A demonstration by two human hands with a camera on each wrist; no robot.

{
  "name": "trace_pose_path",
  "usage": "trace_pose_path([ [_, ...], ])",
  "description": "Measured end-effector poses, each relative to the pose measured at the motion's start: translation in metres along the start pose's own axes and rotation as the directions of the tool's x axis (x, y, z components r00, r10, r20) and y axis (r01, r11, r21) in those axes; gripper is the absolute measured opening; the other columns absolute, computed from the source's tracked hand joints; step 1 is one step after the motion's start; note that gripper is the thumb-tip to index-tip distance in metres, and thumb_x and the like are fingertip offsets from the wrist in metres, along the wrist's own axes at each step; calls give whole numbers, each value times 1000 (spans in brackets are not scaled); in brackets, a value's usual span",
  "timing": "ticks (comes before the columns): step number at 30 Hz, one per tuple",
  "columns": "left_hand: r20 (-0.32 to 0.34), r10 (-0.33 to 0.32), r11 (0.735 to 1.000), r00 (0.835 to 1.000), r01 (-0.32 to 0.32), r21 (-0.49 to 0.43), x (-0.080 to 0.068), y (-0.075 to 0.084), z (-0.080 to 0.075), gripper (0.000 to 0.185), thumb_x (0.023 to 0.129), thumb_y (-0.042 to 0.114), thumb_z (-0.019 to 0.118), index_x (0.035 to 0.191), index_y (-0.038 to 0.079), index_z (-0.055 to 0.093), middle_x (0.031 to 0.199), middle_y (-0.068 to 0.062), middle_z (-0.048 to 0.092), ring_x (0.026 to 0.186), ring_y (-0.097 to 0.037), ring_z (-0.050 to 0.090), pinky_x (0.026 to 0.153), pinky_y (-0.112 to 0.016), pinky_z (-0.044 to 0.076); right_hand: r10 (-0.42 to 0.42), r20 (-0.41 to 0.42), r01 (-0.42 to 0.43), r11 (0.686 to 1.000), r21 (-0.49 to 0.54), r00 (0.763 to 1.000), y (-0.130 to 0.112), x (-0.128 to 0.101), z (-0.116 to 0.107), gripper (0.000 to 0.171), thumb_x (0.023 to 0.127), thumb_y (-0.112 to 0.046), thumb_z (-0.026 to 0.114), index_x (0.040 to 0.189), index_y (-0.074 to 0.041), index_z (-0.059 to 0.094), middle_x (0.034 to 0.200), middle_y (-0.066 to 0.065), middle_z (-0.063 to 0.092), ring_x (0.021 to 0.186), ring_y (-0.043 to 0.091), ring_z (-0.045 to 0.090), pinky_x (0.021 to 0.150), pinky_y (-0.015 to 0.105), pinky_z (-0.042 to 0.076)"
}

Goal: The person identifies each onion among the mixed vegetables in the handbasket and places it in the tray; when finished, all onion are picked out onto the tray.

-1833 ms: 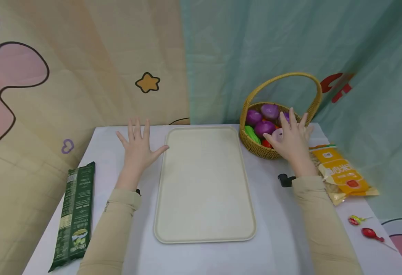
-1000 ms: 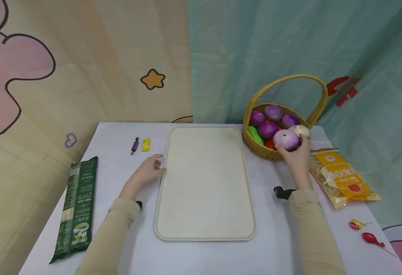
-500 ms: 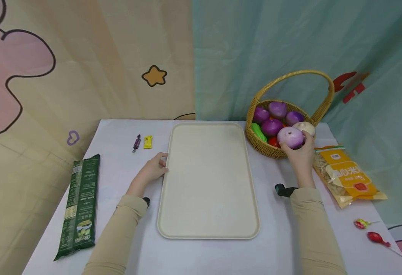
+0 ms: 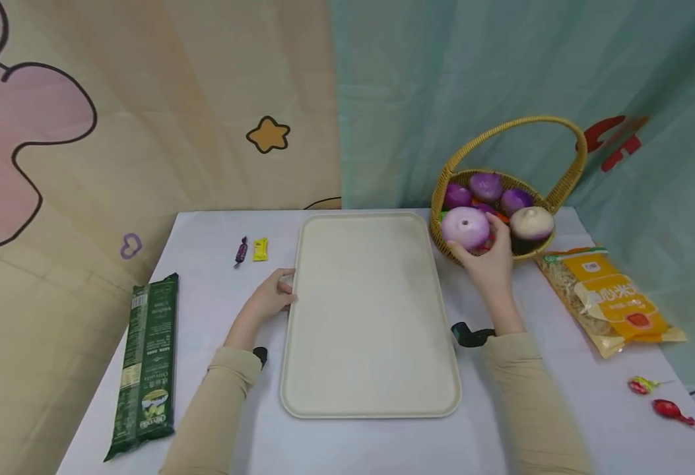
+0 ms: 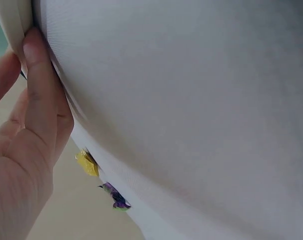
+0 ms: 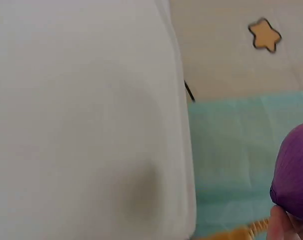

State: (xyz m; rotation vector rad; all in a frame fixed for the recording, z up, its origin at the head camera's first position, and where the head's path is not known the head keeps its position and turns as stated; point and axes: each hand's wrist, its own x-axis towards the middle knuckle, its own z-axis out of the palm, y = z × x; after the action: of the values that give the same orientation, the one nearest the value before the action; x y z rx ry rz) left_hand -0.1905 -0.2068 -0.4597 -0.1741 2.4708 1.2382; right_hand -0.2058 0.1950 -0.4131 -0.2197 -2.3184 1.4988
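My right hand (image 4: 490, 264) pinches a pale purple onion (image 4: 464, 227) between thumb and fingers, at the front left of the wicker basket (image 4: 457, 165). In the right wrist view the onion (image 6: 296, 175) shows a darker purple side at the right edge, with fingertips under it. Several other purple onions (image 4: 486, 187) lie in the basket, along with a white-topped one (image 4: 531, 223). At the left edge of the cream tray (image 4: 371, 316), my left hand (image 4: 266, 300) holds the rim with bent fingers. The left wrist view shows its fingers (image 5: 39, 95) against that rim.
Left of the tray's far end lie a purple-wrapped candy (image 4: 241, 251) and a yellow one (image 4: 261, 249). A long green packet (image 4: 148, 363) lies at far left. On the right are an orange snack bag (image 4: 614, 297) and two lollipops (image 4: 641, 384) (image 4: 670, 410).
Both hands were spread above the table; the left came down to the tray's edge. The right took hold of the pale onion, then lifted it and moved it left.
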Motion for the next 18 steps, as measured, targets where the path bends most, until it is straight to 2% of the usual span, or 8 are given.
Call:
trace_pose_path([
  [2, -15, 0, 1000, 1000, 0, -3, 0, 1, -1, 63, 93, 1, 62, 150, 8, 36, 107, -17, 56, 82, -19, 62, 76, -28, 59, -27, 105, 22, 999, 49, 994, -10, -8, 30, 82, 80, -16, 81, 146, -4, 35, 142, 20, 46, 122, 30, 50, 99, 44, 49],
  [4, -22, -1, 1000, 1000, 1, -6, 0, 2, -2, 63, 93, 0, 62, 150, 8, 36, 107, -17, 56, 83, -19, 61, 76, -29, 59, -21, 229, 2, 996, 84, 973, -16, -18, 63, 83, 80, -16, 81, 147, -4, 34, 141, 21, 45, 119, 32, 51, 97, 44, 51],
  [8, -12, -9, 1000, 1000, 9, -10, 0, 0, 1, 62, 92, 1, 63, 149, 7, 37, 106, -16, 57, 82, -19, 61, 75, -28, 59, 34, 429, -83, 992, 95, 903, -19, -32, 127, 86, 80, -22, 81, 149, -7, 31, 141, 21, 43, 120, 34, 52, 99, 46, 52],
  [12, -12, -23, 999, 1000, 23, -24, -1, -1, 5, 59, 92, 2, 63, 147, 6, 40, 103, -13, 56, 81, -17, 60, 74, -27, 59, 93, 506, -165, 981, 100, 858, -12, -37, 173, 86, 80, -24, 81, 149, -7, 31, 142, 20, 44, 122, 34, 51, 101, 46, 49],
  [16, -15, -22, 999, 1000, 22, -25, -2, 0, 6, 55, 92, 1, 63, 143, 3, 43, 100, -13, 56, 80, -18, 60, 74, -28, 59, 112, 561, -201, 975, 98, 820, -9, -37, 198, 86, 81, -23, 80, 149, -4, 30, 146, 19, 42, 127, 34, 49, 105, 46, 47],
  [18, -22, -27, 999, 999, 26, -22, -3, 1, 4, 53, 92, 2, 63, 142, 2, 44, 101, -13, 56, 81, -18, 60, 74, -28, 59, 109, 576, -202, 974, 100, 810, -12, -36, 204, 86, 80, -23, 80, 149, -4, 31, 148, 19, 42, 130, 34, 48, 108, 47, 45],
])
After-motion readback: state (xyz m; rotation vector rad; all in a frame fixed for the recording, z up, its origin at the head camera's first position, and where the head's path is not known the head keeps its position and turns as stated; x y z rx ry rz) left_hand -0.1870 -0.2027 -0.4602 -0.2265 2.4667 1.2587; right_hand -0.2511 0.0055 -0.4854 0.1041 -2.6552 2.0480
